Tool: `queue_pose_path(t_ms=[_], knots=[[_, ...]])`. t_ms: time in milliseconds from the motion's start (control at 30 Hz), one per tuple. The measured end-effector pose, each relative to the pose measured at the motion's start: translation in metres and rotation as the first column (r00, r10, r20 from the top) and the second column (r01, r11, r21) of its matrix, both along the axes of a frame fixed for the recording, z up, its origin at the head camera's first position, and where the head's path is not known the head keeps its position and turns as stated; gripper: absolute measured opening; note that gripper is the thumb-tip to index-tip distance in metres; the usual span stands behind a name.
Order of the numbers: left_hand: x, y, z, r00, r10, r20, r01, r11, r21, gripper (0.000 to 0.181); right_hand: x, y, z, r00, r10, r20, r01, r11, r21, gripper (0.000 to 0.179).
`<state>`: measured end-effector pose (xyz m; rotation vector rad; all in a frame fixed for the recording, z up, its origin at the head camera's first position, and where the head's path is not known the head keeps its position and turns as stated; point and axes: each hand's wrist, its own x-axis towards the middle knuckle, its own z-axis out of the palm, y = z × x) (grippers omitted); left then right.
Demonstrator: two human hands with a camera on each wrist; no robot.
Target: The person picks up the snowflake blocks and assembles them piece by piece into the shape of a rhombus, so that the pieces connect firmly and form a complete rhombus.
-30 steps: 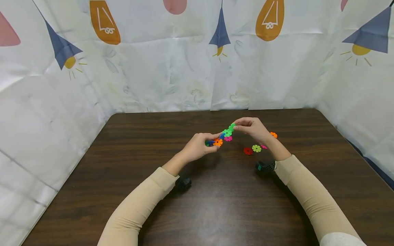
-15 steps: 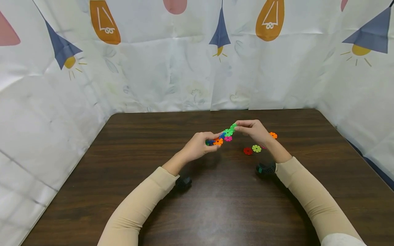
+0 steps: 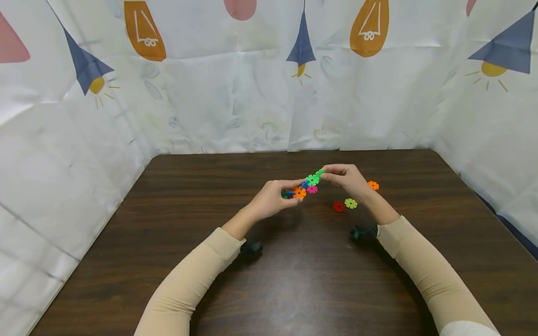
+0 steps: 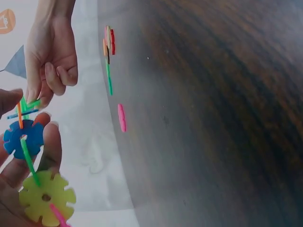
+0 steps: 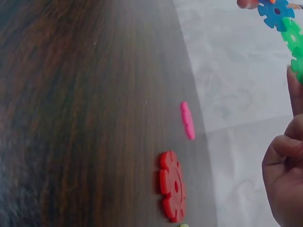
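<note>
Above the table, my left hand (image 3: 273, 200) grips a chain of slotted, flower-shaped plastic discs. An orange disc (image 3: 299, 192) shows between its thumb and fingers. Along the chain, the left wrist view shows a blue disc (image 4: 23, 137) and a yellow disc (image 4: 52, 189), with a bit of pink slotted into the yellow one. My right hand (image 3: 346, 179) pinches the green disc (image 3: 321, 172) at the far end between thumb and forefinger. That disc joins another green disc (image 3: 312, 180), which connects to a blue disc (image 5: 276, 13).
Loose discs lie on the brown table (image 3: 252, 298): a pink disc (image 5: 188, 120), a red disc (image 3: 338, 206), a yellow-green disc (image 3: 350, 203) and an orange disc (image 3: 373, 185). A printed white curtain (image 3: 252, 102) hangs behind the table's far edge.
My right hand has shifted slightly down and to the right, still pinching the green end disc. A pink disc seen beside the right wrist is now hidden. The left hand barely moved.
</note>
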<state>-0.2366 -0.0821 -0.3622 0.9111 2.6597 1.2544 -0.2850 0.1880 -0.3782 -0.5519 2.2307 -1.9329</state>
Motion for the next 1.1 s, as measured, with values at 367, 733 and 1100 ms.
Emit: queue_pose_path(t_ms=[367, 733, 1100], knots=[[-0.002, 0.000, -0.003, 0.996, 0.060, 0.063, -0.060, 0.998, -0.001, 0.054, -0.003, 0.008, -0.001, 0.998, 0.019, 0.055, -0.019, 1.000, 0.009, 0.023], [-0.012, -0.016, 0.004, 0.931, -0.076, 0.357, 0.054, 0.996, 0.071, 0.052, -0.003, 0.011, -0.007, 0.994, 0.093, 0.055, -0.092, 0.996, -0.014, 0.021], [-0.017, -0.030, 0.001, 0.755, -0.227, 0.615, -0.102, 0.886, 0.452, 0.048, -0.002, 0.017, -0.008, 0.991, 0.088, 0.103, -0.088, 0.996, -0.005, 0.027]])
